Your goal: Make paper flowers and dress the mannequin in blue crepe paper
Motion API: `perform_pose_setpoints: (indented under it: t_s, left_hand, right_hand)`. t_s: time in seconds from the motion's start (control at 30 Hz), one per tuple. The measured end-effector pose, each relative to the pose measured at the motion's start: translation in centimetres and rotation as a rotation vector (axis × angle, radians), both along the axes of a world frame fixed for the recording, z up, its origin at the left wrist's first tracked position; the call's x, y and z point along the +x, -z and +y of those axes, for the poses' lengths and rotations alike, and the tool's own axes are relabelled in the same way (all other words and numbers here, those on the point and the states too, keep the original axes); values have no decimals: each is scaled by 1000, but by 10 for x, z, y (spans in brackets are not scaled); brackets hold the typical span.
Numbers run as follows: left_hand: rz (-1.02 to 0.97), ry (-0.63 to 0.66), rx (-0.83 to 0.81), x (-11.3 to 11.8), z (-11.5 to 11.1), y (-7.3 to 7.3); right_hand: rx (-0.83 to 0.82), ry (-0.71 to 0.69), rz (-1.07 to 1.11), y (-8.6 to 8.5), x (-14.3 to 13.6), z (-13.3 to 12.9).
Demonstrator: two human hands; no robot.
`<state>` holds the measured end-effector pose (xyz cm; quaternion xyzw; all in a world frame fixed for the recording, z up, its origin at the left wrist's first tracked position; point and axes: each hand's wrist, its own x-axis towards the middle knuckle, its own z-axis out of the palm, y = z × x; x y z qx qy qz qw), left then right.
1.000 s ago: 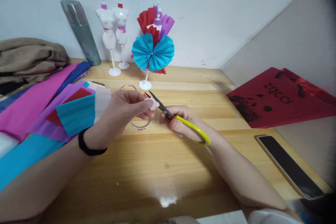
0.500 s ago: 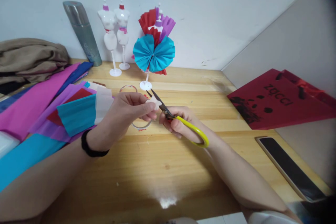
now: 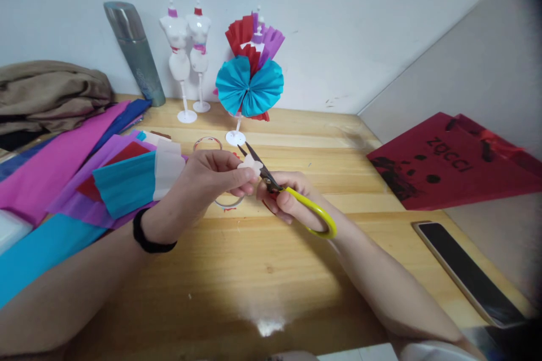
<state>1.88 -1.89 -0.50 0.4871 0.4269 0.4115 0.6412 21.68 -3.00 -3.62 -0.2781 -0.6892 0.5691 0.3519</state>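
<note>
My left hand pinches a small white piece of paper with a scalloped edge between thumb and fingers. My right hand grips yellow-handled scissors, their dark blades slightly apart and pointing up and left. The blades are right beside the white paper; whether they touch it I cannot tell. Behind my left hand, rolls of tape lie on the table, partly hidden. Just beyond stands a small dress form dressed in red and purple pleated paper, with a blue pleated paper fan in front.
Two bare white dress forms and a leaning flask stand by the wall. Coloured paper sheets and a brown cloth lie left. A red paper bag and a phone are at right.
The white paper and my left hand have shifted very slightly to the right. Both hands keep their hold, and the scissor blades look almost the same. The whole view has moved a touch.
</note>
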Motion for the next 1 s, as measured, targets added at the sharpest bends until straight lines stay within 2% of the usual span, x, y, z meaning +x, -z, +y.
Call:
perform_pose_setpoints:
  t_s: [0.63, 1.0]
  left_hand:
    - [24, 18, 31, -1, 1, 3]
    - [4, -1, 17, 0, 0, -1]
  right_hand:
    - [-32, 1, 13, 2, -3, -2]
    - [-59, 25, 1, 4, -2, -3]
